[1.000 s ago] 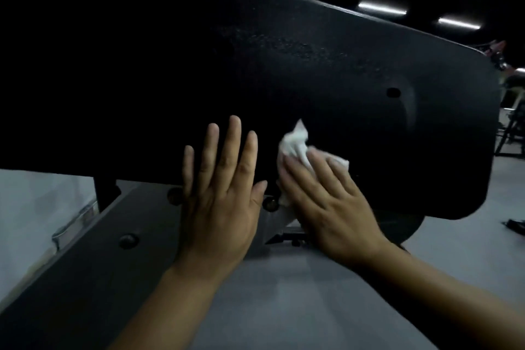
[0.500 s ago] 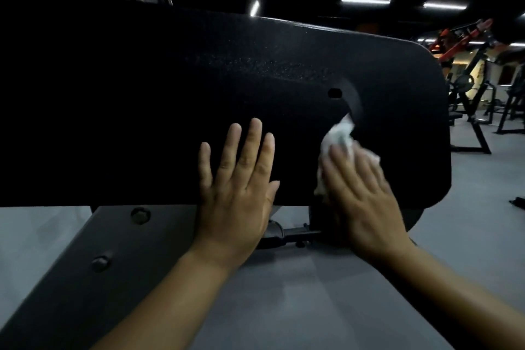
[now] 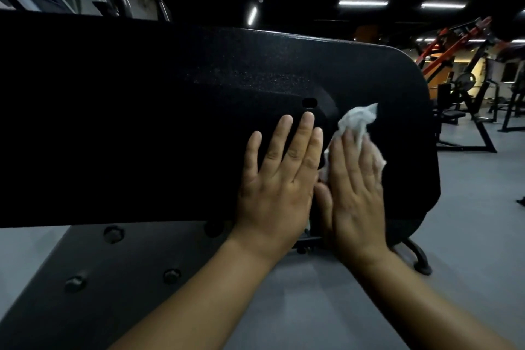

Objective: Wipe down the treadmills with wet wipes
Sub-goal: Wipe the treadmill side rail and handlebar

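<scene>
Wet wipe (image 3: 358,120) farther right on panel (image 3: 142,122), under right hand (image 3: 355,193)

The black panel (image 3: 142,122) looks like hard plastic, matt, with a fine pebbled grain that catches specks of light. The wipe (image 3: 358,119) at 2 o'clock is white, soft and crumpled. At 7 o'clock the dark beam (image 3: 85,270) seems smooth painted metal with dull round bolts (image 3: 113,233). The grey floor (image 3: 468,193) is matt.
</scene>
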A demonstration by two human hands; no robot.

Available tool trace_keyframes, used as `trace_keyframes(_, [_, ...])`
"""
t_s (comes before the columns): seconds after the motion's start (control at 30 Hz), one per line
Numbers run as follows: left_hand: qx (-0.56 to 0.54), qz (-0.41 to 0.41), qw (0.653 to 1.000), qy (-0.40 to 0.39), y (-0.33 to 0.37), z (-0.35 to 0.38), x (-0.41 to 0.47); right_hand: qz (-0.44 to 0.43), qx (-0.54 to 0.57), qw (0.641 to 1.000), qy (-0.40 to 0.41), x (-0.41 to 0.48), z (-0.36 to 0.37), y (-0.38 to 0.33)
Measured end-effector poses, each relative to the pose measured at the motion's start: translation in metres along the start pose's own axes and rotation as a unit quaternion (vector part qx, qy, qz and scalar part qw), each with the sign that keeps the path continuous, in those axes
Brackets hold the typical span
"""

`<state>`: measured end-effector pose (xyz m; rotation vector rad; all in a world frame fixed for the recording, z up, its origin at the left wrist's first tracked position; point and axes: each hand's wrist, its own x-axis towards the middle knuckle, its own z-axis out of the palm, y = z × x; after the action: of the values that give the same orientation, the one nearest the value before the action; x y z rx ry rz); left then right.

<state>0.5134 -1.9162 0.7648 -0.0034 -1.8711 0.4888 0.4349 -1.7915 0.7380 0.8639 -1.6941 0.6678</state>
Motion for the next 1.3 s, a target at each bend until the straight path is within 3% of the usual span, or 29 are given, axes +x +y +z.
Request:
trace_keyframes(0.07, [0.004, 0.011, 1.000, 0.004, -0.002, 0.002, -0.002, -0.091, -0.042, 0.994, -0.031, -0.024, 0.000, 0.017])
trace_keyframes(0.13, [0.005, 0.017, 1.000, 0.005, -0.004, 0.002, -0.003, -0.119, -0.077, 0.989, -0.045, -0.034, -0.011, 0.045])
trace_keyframes(0.27, [0.002, 0.009, 1.000, 0.003, 0.000, 0.002, 0.000, 0.077, -0.037, 0.996, 0.023, 0.020, -0.025, 0.052])
trace_keyframes(0.3, [0.001, 0.009, 1.000, 0.005, -0.001, 0.002, -0.001, 0.086, -0.022, 0.995, 0.034, 0.034, -0.024, 0.042])
trace_keyframes(0.43, [0.007, 0.020, 1.000, 0.008, -0.004, 0.001, 0.000, -0.094, -0.034, 0.995, -0.020, 0.012, -0.011, 0.028])
trace_keyframes(0.5, [0.007, 0.028, 1.000, 0.000, -0.005, -0.002, -0.001, -0.126, -0.068, 0.989, -0.039, -0.007, -0.019, 0.046])
trace_keyframes(0.67, [-0.009, 0.054, 0.998, 0.014, -0.031, -0.019, 0.027, 0.095, -0.005, 0.994, 0.046, 0.067, -0.031, 0.040])
trace_keyframes(0.77, [0.008, -0.005, 0.999, 0.030, -0.056, -0.023, 0.059, 0.022, 0.018, 1.000, 0.011, 0.084, -0.022, 0.009])
trace_keyframes(0.87, [0.033, 0.007, 0.999, 0.005, -0.062, -0.022, 0.062, -0.080, -0.019, 0.995, -0.052, 0.051, -0.030, 0.023])
trace_keyframes(0.97, [0.040, 0.003, 0.999, 0.002, -0.060, -0.021, 0.060, 0.009, -0.013, 0.999, -0.032, 0.072, -0.040, 0.039])
trace_keyframes(1.07, [0.040, 0.012, 0.999, 0.005, -0.060, -0.024, 0.063, 0.106, 0.016, 0.994, -0.001, 0.130, -0.038, 0.010])
trace_keyframes(1.23, [0.046, 0.038, 0.998, -0.028, -0.096, -0.041, 0.057, -0.077, -0.022, 0.993, -0.081, 0.102, -0.034, -0.006])
trace_keyframes(1.3, [0.070, 0.009, 0.996, -0.046, -0.124, -0.051, 0.052, -0.075, -0.031, 0.992, -0.093, 0.096, -0.042, 0.011])
